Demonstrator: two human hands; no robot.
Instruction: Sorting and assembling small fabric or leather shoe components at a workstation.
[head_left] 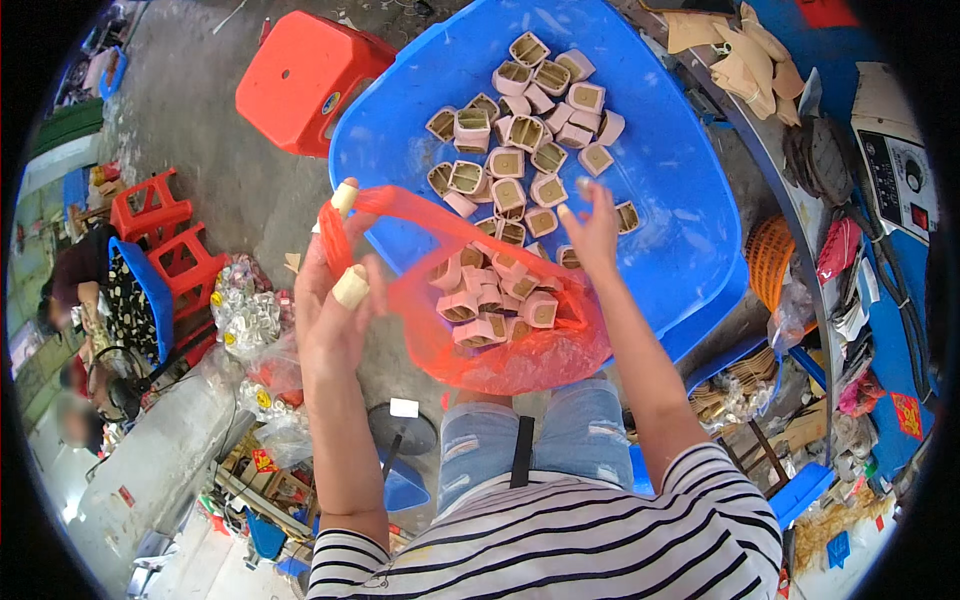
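Red plastic, thin and wrinkled, hangs from the left hand (335, 310), whose fingers are hooked and closed on the rim of the bag (510, 375) left of the frame's centre, with pale covers on the thumb and a finger. The right hand (597, 235), right of centre, is open, its fingers stretched out over the blue tub (660, 130); whether they touch anything beneath cannot be told. Between the two forearms, the bag gapes at the middle of the frame, with a heap of pale pink hollow pieces (485, 300) inside. Just above, in the tub, more pieces of the same kind (507, 162) lie scattered up to the top of the frame, many with their tan open sides showing. Below the bag are denim shorts (585, 430) and, at the bottom, a black-and-white striped shirt (540, 540). Farther out, a red stool (300, 80) stands beside the tub at upper left, smaller red stools (150, 205) farther left, clear bags (245, 310) below those, an orange basket (770, 260) at right, and a control box with a dial (893, 180) at upper right.
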